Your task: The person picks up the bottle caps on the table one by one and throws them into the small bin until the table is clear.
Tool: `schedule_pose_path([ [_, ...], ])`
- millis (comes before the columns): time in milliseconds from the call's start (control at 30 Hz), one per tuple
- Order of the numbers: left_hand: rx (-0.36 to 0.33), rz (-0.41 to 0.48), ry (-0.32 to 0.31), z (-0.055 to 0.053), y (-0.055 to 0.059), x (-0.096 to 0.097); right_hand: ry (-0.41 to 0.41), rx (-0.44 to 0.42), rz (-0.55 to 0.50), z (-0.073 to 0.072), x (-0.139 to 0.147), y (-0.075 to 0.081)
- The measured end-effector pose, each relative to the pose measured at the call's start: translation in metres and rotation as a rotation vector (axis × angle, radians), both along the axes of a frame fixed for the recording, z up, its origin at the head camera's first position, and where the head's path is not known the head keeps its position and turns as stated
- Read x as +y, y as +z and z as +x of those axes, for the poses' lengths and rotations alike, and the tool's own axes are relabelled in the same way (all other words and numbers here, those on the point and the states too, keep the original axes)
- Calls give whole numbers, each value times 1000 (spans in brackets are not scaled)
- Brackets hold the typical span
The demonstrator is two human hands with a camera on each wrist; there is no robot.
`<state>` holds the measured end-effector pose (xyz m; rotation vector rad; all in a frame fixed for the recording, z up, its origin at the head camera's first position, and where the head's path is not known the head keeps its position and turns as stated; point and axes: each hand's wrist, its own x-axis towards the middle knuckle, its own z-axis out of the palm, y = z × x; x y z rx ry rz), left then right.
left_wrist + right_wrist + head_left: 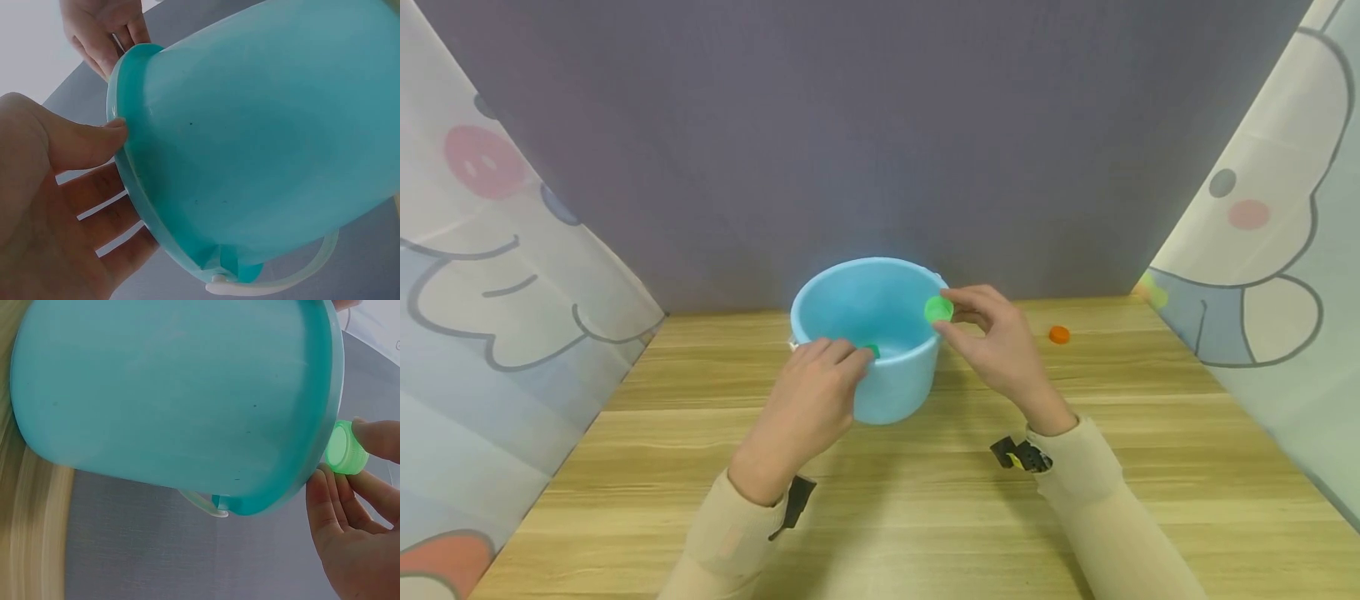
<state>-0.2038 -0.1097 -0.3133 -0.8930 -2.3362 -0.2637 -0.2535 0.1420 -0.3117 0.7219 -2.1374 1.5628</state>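
Observation:
A light blue bucket (895, 392) stands on the wooden table. My left hand (812, 392) is at its near rim, the thumb on the outer side and the fingers reaching over to the inner side, as the left wrist view shows. Just past that thumb a small green piece (872, 351) shows inside the rim, partly hidden. My right hand (996, 342) pinches a bright green bottle cap (938, 309) between thumb and fingers at the bucket's right rim. In the right wrist view the cap (345, 449) has a ribbed side, and the other fingers are close to the rim.
An orange bottle cap (1059, 334) lies on the table (925, 517) to the right of the bucket. A grey panel (880, 142) rises behind the table, and cartoon-printed curtains (1232, 250) flank it. A white handle (294, 284) hangs from the bucket's side.

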Motion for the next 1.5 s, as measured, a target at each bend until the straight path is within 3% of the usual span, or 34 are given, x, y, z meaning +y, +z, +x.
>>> schedule_pose_path([
  [700,0,7,8,1,-1,0,26,-13,-11,-1,1,-1],
  [1500,13,14,-2,1,-2,0,-2,11,-11,-1,7,1],
])
